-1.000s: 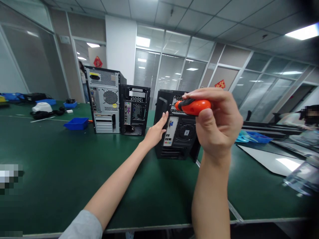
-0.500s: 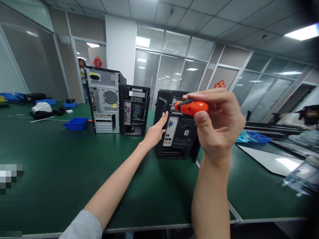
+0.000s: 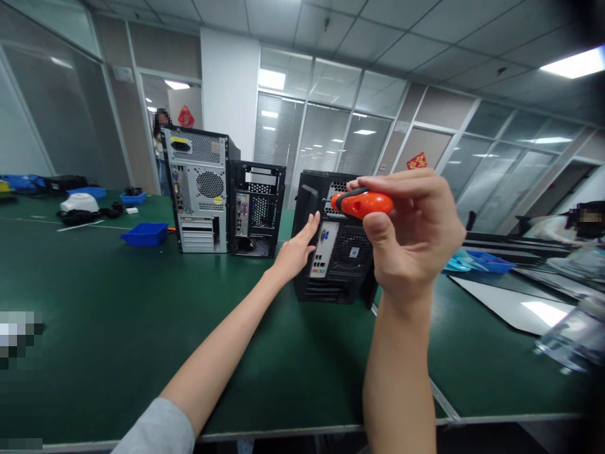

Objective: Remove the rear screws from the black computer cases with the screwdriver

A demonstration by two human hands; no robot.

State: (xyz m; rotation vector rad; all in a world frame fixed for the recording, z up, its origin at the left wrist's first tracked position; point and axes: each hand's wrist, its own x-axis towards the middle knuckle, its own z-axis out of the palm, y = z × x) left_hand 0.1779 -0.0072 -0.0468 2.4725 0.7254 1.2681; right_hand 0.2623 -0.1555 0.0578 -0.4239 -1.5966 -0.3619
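Cannot read a word: lettering too small on the white label (image 3: 354, 252) of the tower (image 3: 347, 271) farthest from the desk's left edge (image 3: 94, 328), likewise on the red diamond signs (image 3: 186, 116) beyond.

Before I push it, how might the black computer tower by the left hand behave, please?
The black computer tower looks stiff, being a boxy case. Its port panel suggests components inside, so it's probably heavy. Standing taller than wide, it might tip.
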